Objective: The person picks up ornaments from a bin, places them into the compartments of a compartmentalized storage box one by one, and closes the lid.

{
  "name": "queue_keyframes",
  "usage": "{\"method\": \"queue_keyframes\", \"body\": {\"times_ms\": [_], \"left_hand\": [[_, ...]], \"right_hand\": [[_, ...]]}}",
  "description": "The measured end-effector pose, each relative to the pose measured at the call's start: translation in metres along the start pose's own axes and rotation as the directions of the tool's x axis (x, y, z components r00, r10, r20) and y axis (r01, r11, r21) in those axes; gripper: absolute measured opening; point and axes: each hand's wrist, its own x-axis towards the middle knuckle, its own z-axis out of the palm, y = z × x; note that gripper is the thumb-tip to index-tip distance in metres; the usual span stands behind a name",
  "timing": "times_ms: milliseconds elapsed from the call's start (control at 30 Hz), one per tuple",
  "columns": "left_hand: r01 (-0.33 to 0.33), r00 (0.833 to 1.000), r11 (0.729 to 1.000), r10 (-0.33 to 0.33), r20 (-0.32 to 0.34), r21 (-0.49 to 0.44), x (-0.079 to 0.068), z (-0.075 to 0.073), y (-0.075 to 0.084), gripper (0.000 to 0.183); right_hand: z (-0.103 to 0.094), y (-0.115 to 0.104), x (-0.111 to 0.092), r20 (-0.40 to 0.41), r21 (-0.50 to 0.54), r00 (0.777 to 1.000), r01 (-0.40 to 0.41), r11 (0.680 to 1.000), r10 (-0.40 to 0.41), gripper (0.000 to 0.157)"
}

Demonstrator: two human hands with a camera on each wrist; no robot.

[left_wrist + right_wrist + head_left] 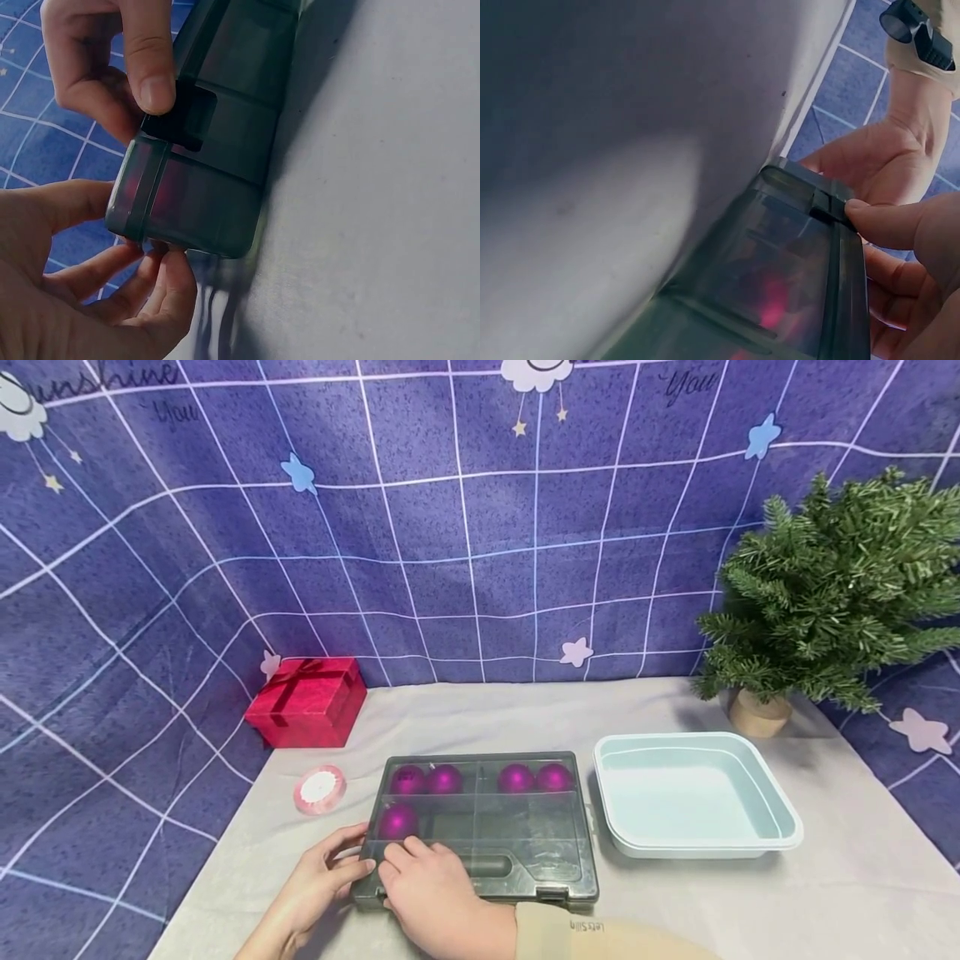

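Note:
A dark translucent storage case (532,827) lies flat on the table with its lid down. Several purple balls (517,778) show through the lid, in the back row and at the left of the middle row. My left hand (322,881) holds the case's front left corner, thumb and fingers around it. My right hand (431,885) lies over the front edge, fingers on the lid. In the left wrist view its thumb presses on the dark left latch (199,116). The right latch (552,894) is uncovered at the front edge.
A pale blue tray (690,839) stands right of the case. Behind it is a small artificial pine tree (832,585) on a wooden base. At the left are a red gift box (307,706) and a pink ribbon roll (320,789). A purple-blue patterned cloth (480,527) hangs behind.

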Motion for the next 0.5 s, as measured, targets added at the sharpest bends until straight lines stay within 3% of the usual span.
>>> {"method": "queue_keyframes", "body": {"times_ms": [500], "left_hand": [[0.016,1.0,0.999,-0.017,0.013,0.043,0.0003,-0.0013,0.0015,0.062]], "right_hand": [[-0.0019,0.0038,-0.0027,-0.041,0.01,0.999,0.021,1.0,-0.021,0.027]]}}
